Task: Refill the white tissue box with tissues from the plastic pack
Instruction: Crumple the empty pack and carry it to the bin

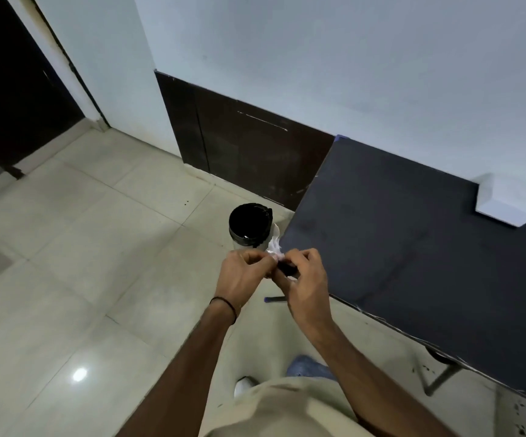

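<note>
The white tissue box [506,200] stands on the dark table [413,234] at the far right, against the wall. My left hand [244,272] and my right hand [305,279] are held together over the floor beside the table's near-left corner. Both pinch a small crumpled piece of clear plastic wrap [274,249], which sticks up between the fingertips. A dark bit shows under the right thumb; I cannot tell what it is. No tissues are visible.
A small bin with a black liner [250,227] stands on the tiled floor just beyond my hands, beside the table's corner. A dark door is at far left. A table leg is at lower right.
</note>
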